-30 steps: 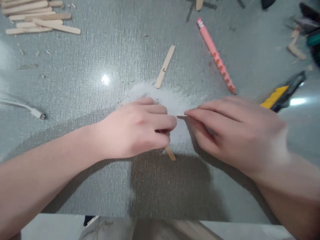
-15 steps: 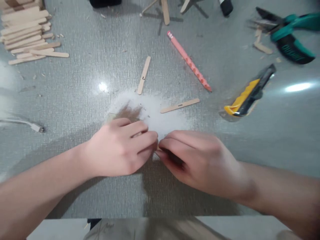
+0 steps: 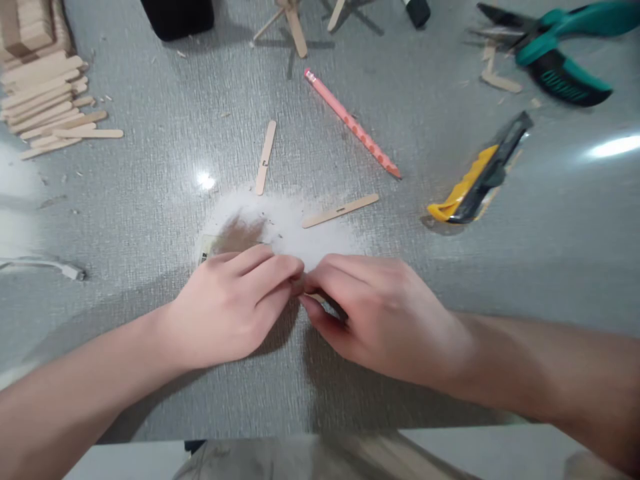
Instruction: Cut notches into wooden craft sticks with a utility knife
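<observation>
My left hand (image 3: 233, 303) and my right hand (image 3: 377, 310) meet fingertip to fingertip low in the middle of the view. Both are closed in a pinch. Only a pale sliver shows between them; the fingers hide the rest, so I cannot tell what it is. Under my left fingers lies a thin, flat sheet (image 3: 215, 243) with a brown smudge. White powder (image 3: 290, 237) is spread on the table just beyond my fingers. Two craft sticks lie there, each with a small cut near the middle: one stick nearly upright (image 3: 266, 157), the other stick slanting (image 3: 340, 211).
A pink pencil (image 3: 353, 123) lies beyond the sticks. To the right are a yellow and black utility knife (image 3: 475, 183) and green-handled pliers (image 3: 555, 53) beside wood scraps. Stacked craft sticks (image 3: 45, 93) lie at the upper left, a white cable (image 3: 45, 263) below, a black object (image 3: 177, 17) at the top.
The whole view has shifted, so most table items appear further left. My hands remain pinched together, with small changes in finger position; more of the sheet's left corner shows.
</observation>
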Available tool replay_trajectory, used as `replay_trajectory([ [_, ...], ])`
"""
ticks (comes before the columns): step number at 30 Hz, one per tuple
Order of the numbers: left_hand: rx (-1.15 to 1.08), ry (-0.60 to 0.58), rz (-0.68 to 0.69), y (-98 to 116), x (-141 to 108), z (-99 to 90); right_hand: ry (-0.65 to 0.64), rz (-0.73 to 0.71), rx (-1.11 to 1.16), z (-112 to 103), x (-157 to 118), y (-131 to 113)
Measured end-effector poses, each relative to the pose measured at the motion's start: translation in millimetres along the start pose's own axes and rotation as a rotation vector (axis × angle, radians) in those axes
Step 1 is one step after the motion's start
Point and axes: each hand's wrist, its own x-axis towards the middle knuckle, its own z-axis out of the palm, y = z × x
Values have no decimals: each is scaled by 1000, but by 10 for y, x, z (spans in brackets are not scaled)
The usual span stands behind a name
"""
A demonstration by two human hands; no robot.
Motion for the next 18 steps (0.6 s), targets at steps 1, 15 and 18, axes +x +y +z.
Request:
replay_trajectory([
  [1,11,-14,4,-14,4,5,3,2,-6,1,1,1],
  [15,-288,86,-194,-152,-9,41,-10,12,-16,-3,-3,21],
  [18,-169,155,-128,-168,-34,24,-6,5,-2,-5,-3,33],
])
